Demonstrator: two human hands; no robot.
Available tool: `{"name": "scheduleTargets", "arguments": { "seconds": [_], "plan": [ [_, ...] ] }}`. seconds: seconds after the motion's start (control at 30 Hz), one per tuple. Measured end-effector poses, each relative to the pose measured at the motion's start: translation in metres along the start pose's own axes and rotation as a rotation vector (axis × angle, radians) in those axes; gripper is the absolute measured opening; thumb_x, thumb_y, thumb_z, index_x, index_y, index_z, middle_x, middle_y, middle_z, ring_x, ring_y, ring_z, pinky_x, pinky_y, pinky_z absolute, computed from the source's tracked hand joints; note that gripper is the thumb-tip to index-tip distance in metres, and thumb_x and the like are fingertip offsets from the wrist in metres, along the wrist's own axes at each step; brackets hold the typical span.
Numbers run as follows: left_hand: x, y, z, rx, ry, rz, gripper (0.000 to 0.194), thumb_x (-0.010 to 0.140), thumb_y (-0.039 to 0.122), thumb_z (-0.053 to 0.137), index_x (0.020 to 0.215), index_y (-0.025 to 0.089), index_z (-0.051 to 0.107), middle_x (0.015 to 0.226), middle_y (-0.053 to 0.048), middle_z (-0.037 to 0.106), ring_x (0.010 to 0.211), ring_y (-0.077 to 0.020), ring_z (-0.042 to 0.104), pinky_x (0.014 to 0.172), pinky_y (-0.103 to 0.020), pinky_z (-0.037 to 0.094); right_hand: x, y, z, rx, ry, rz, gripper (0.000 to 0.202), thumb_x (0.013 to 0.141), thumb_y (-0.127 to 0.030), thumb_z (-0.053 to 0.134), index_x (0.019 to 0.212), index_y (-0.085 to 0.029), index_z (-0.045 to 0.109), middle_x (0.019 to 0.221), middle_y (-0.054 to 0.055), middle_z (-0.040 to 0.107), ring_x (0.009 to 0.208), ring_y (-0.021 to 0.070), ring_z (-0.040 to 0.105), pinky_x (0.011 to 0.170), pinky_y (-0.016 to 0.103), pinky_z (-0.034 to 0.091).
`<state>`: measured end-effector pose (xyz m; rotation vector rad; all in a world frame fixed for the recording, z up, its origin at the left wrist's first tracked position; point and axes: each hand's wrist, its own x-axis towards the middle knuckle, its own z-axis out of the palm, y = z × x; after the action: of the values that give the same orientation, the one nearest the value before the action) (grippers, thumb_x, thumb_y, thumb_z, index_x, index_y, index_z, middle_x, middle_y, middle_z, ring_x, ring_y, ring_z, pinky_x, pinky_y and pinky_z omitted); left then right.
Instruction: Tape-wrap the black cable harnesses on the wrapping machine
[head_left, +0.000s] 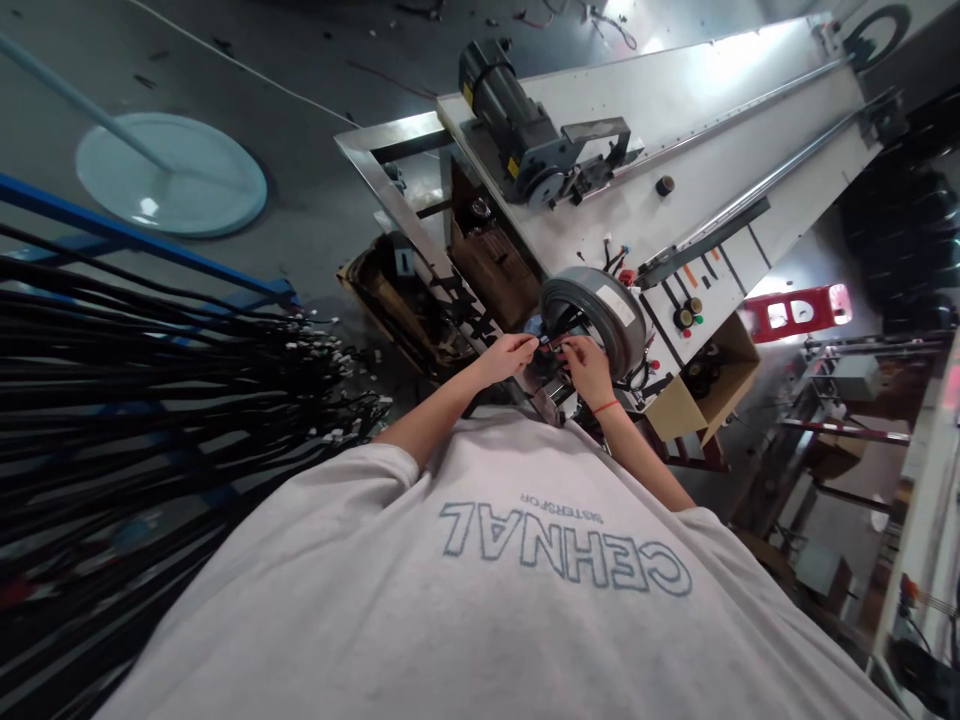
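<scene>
In front of my chest, my left hand [511,357] is closed in a pinch at one end of a short dark cable piece [547,342]. My right hand [589,368], with a thin red band at its wrist, pinches the same small piece from the other side. Fine detail between the fingertips is too small to make out. Just beyond the hands a grey ring-shaped drum [634,318] with a white label [616,305] stands at the bench's near end. Dark wires with coloured connectors [626,277] lie behind it.
A white workbench [720,120] carries a dark motor [499,100] and a long metal rod. A cardboard box [731,375] sits right of the drum, a brown bin [405,310] left. Many black cables [150,370] hang from a blue rack on the left.
</scene>
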<state>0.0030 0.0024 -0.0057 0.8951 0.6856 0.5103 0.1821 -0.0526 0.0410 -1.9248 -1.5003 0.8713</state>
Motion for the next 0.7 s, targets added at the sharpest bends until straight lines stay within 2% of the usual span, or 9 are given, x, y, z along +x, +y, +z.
{"name": "scheduleTargets", "arguments": {
  "seconds": [0.07, 0.17, 0.23, 0.3, 0.37, 0.47, 0.57, 0.63, 0.7],
  "plan": [
    [0.001, -0.009, 0.001, 0.087, -0.017, 0.008, 0.038, 0.089, 0.051, 0.057, 0.077, 0.015, 0.053, 0.053, 0.01, 0.031, 0.043, -0.0048, 0.027, 0.043, -0.019, 0.023, 0.004, -0.009, 0.0, -0.014, -0.005, -0.055, 0.024, 0.093, -0.033, 0.046, 0.093, -0.019, 0.065, 0.098, 0.009, 0.065, 0.078, 0.0193, 0.068, 0.073, 0.034, 0.056],
    [0.003, -0.021, 0.001, 0.217, -0.04, 0.047, 0.038, 0.09, 0.05, 0.053, 0.077, 0.014, 0.056, 0.051, 0.009, 0.036, 0.045, -0.0065, 0.032, 0.045, -0.02, 0.026, 0.017, -0.017, 0.002, -0.126, -0.023, -0.218, 0.029, 0.099, -0.036, 0.04, 0.098, -0.02, 0.064, 0.097, 0.009, 0.067, 0.083, 0.0196, 0.066, 0.085, 0.036, 0.054],
    [0.005, -0.025, 0.001, 0.24, -0.045, 0.053, 0.037, 0.091, 0.049, 0.051, 0.082, 0.014, 0.058, 0.051, 0.009, 0.035, 0.045, -0.0067, 0.031, 0.045, -0.02, 0.026, 0.027, -0.015, 0.005, -0.171, -0.073, -0.316, 0.032, 0.099, -0.036, 0.039, 0.114, -0.019, 0.062, 0.111, 0.013, 0.066, 0.092, 0.0207, 0.066, 0.093, 0.038, 0.052],
    [0.006, -0.026, 0.002, 0.21, -0.043, 0.017, 0.037, 0.091, 0.049, 0.051, 0.085, 0.014, 0.058, 0.051, 0.01, 0.031, 0.044, -0.0065, 0.027, 0.045, -0.02, 0.025, 0.032, -0.009, 0.007, -0.185, -0.122, -0.396, 0.041, 0.098, -0.034, 0.039, 0.134, -0.017, 0.051, 0.132, 0.017, 0.058, 0.104, 0.0213, 0.064, 0.1, 0.04, 0.049],
    [0.008, -0.025, 0.003, 0.173, -0.041, -0.027, 0.037, 0.09, 0.05, 0.051, 0.084, 0.015, 0.057, 0.052, 0.011, 0.029, 0.043, -0.0064, 0.026, 0.045, -0.02, 0.025, 0.032, -0.001, 0.008, -0.216, -0.108, -0.447, 0.047, 0.097, -0.031, 0.04, 0.142, -0.018, 0.043, 0.14, 0.017, 0.052, 0.11, 0.0214, 0.063, 0.104, 0.041, 0.047],
    [0.005, -0.022, 0.005, 0.239, -0.01, 0.016, 0.036, 0.091, 0.05, 0.05, 0.083, 0.015, 0.057, 0.053, 0.009, 0.033, 0.044, -0.0075, 0.03, 0.047, -0.021, 0.029, 0.032, 0.004, 0.011, -0.331, -0.019, -0.472, 0.034, 0.098, -0.028, 0.04, 0.127, -0.019, 0.056, 0.119, 0.012, 0.066, 0.105, 0.0216, 0.064, 0.112, 0.044, 0.039],
    [-0.006, -0.019, 0.006, 0.53, 0.05, 0.168, 0.028, 0.09, 0.04, 0.053, 0.084, 0.013, 0.062, 0.061, 0.003, 0.052, 0.054, -0.011, 0.045, 0.056, -0.024, 0.039, 0.038, -0.002, 0.019, -0.443, -0.055, -0.444, 0.026, 0.099, -0.029, 0.042, 0.111, -0.02, 0.063, 0.096, 0.007, 0.07, 0.095, 0.0206, 0.065, 0.112, 0.043, 0.036],
    [-0.013, -0.019, 0.01, 0.732, 0.109, 0.195, 0.024, 0.09, 0.033, 0.053, 0.088, 0.012, 0.065, 0.07, -0.002, 0.062, 0.063, -0.015, 0.054, 0.065, -0.027, 0.044, 0.039, -0.014, 0.022, -0.473, -0.122, -0.425, 0.026, 0.098, -0.028, 0.044, 0.108, -0.018, 0.065, 0.096, 0.009, 0.069, 0.094, 0.0212, 0.064, 0.106, 0.042, 0.042],
    [-0.014, -0.018, 0.02, 0.879, 0.258, 0.205, 0.024, 0.091, 0.027, 0.049, 0.099, 0.011, 0.065, 0.085, -0.008, 0.068, 0.078, -0.0198, 0.061, 0.075, -0.031, 0.048, 0.032, -0.029, 0.017, -0.433, -0.172, -0.477, 0.026, 0.097, -0.027, 0.044, 0.109, -0.017, 0.065, 0.108, 0.012, 0.067, 0.103, 0.0233, 0.062, 0.101, 0.042, 0.045]
  ]
}}
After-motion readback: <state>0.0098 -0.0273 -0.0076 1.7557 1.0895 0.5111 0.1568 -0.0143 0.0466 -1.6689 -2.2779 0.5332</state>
